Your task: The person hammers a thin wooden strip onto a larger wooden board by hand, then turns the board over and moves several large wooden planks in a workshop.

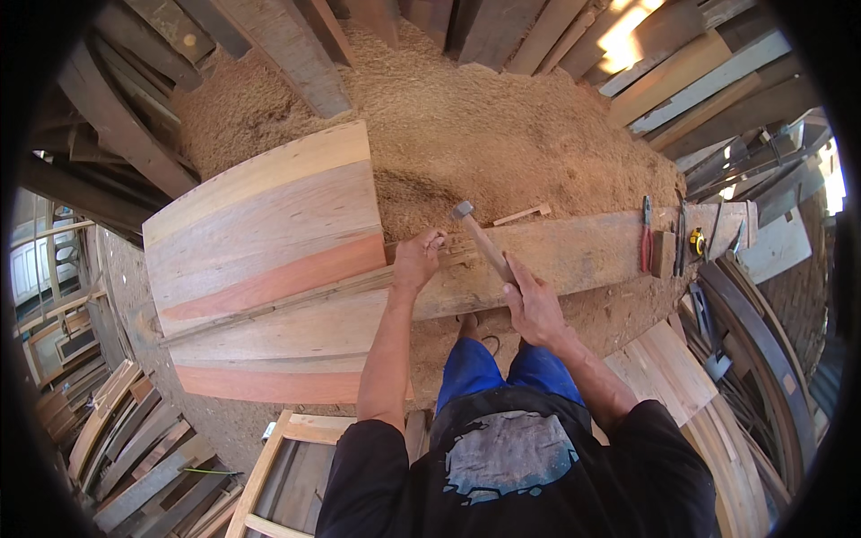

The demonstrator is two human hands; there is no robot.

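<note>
Head view: right hand (pixel 535 309) fingers grip wooden-handled hammer (pixel 482 239); left hand (pixel 418 257) fingers pinch at worn plank (pixel 583 251).

Heaped behind the bench: a broad mound of sawdust (pixel 502 125). Leaning around that mound, dark planks (pixel 296 54) and paler boards (pixel 682 81). Lying on the bench's far right end: red-handled pliers (pixel 646 235), a small wooden block (pixel 663 254), a yellow tape measure (pixel 697 241). Resting on the sawdust, a short wooden stick (pixel 522 214). Stacked at lower left, more boards (pixel 134 439). Standing near the lower edge, a pale wooden frame (pixel 269 475). Curving along the right, bent wooden strips (pixel 762 359).
</note>
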